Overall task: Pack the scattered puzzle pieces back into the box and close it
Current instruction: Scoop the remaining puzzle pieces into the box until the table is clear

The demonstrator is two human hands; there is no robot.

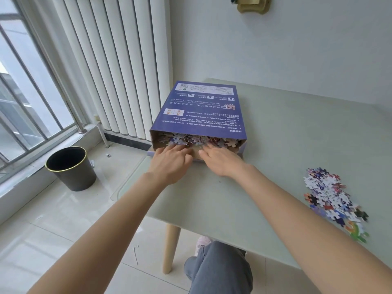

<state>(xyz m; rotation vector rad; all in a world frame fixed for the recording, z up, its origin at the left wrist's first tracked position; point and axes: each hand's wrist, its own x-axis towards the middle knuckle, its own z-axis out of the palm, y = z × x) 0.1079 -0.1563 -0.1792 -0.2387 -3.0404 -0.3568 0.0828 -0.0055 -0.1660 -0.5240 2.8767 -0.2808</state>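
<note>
At frame centre a purple box (199,111) lies on the pale green table (286,145), its open near end full of pieces (197,139). The left hand (171,161) and right hand (220,161) lie flat, fingers spread, at that opening. A loose pile (331,194) sits at right. A black bin (71,168) stands on the floor at left.

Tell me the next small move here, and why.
Probably reach the right hand over to the loose pile of pieces at the table's right: the box mouth is open, both hands sit there, the left hand included, and that pile remains unpacked.
</note>
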